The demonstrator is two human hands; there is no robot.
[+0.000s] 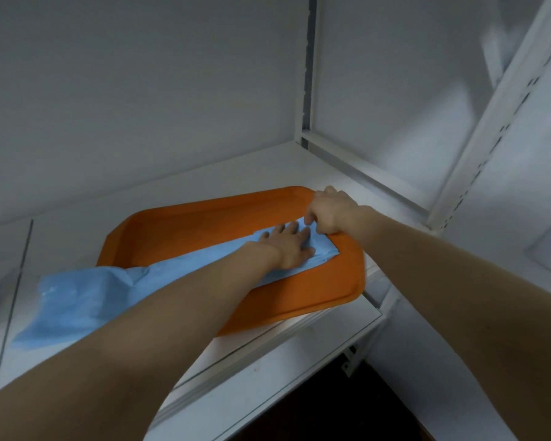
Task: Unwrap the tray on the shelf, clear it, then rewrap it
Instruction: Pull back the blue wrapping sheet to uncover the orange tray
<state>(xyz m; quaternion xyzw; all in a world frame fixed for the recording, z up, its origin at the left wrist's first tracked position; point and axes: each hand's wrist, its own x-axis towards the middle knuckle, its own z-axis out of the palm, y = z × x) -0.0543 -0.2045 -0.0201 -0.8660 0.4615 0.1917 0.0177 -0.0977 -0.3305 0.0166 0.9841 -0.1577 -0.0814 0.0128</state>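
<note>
Noting an orange tray point(178, 230) lying flat on a white shelf point(61, 237), toward the shelf's right end, with its near right corner reaching out to the shelf's front edge. Finding the tray's inside bare and orange on the far and left parts.

Seeing a blue sheet point(86, 300) running as a long creased band from the near left of the shelf, over the tray's left rim and across the tray floor, ending at the tray's far right corner. Finding the wide left part of the sheet resting on the shelf outside the tray, and the narrower part lying inside it.

Watching the left hand point(291, 246) lying palm down on the sheet inside the tray, fingers straight and slightly spread, pressing the sheet flat against the tray floor. Tracing the left forearm along the sheet and covering much of its near edge.

Watching the right hand point(330, 213) sitting at the tray's far right corner, just beyond the left hand and nearly touching its fingertips, fingers curled, thumb and forefinger pinching the end of the sheet.

Noting a white slotted post point(490, 128) rising at the right, and a plain pale back wall point(140, 90) behind the shelf. Leaving the dark space under the shelf undescribed, being too dim to read.
</note>
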